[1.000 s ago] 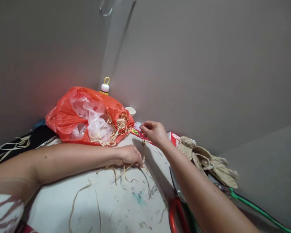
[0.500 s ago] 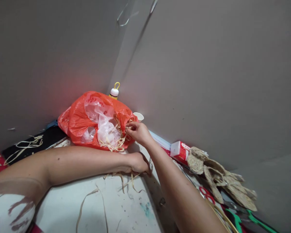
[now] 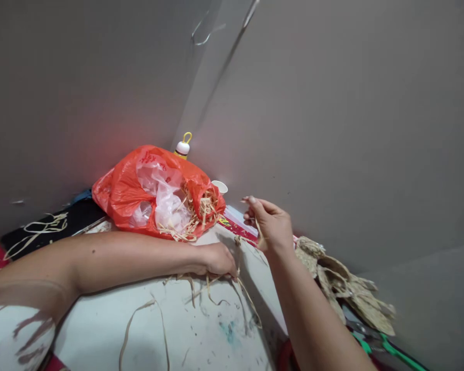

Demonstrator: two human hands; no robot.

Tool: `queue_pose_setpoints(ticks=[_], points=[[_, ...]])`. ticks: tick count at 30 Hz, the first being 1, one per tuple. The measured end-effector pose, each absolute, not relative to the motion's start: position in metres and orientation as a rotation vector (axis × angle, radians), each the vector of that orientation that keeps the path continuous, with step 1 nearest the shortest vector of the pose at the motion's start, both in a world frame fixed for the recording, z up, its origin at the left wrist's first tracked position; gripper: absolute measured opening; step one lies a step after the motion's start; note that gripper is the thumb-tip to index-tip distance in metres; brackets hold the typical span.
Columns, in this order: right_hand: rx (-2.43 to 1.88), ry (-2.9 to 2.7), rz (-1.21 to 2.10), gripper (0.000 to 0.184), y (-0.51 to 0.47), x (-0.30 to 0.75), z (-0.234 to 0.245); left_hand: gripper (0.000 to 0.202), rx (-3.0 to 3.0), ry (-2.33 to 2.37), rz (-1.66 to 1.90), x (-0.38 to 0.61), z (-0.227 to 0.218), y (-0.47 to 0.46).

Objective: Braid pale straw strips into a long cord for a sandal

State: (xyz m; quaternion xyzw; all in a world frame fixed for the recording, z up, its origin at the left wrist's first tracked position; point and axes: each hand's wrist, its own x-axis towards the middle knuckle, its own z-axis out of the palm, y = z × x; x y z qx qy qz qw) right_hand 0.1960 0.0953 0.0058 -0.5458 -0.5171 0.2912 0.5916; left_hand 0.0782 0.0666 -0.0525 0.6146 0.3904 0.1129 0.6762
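Note:
My left hand (image 3: 217, 259) rests low over the white tabletop (image 3: 201, 330), its fingers closed on straw strips (image 3: 249, 299) that stick out past the fingertips. My right hand (image 3: 272, 226) is raised to the right of it, thumb and fingers pinched, with a thin straw strip (image 3: 259, 226) hanging along the palm. Beyond my left hand lies a red plastic bag (image 3: 121, 190) with a clear bag on it. Pale straw strips (image 3: 206, 206) spill from the bag's opening. A long loose strip (image 3: 133, 322) curls on the table near me.
A yellow and white bottle (image 3: 182, 148) and a white cup (image 3: 220, 186) stand behind the bag. Woven straw slippers (image 3: 344, 283) and green-handled scissors (image 3: 400, 353) lie at the right. Grey walls (image 3: 351, 129) meet behind the table. Cords (image 3: 42, 226) lie on something black at left.
My right hand has left the bag's opening and moved right, carrying a thin straw strip. My left hand has stayed nearly in place. More strips show beyond its fingertips.

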Motion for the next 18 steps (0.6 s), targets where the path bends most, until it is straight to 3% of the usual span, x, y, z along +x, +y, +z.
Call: queue_pose_setpoints(ticks=[9,18], points=[[-1.204,-0.997,1.218,0.038,0.046,0.207,0.0,0.015,1.385,0.826,0.23,0.079,-0.057,0.07],[-1.253,-0.998,1.291,0.03,0.042,0.187,-0.018,0.012,1.437,0.819,0.326,0.082,-0.06,0.068]])
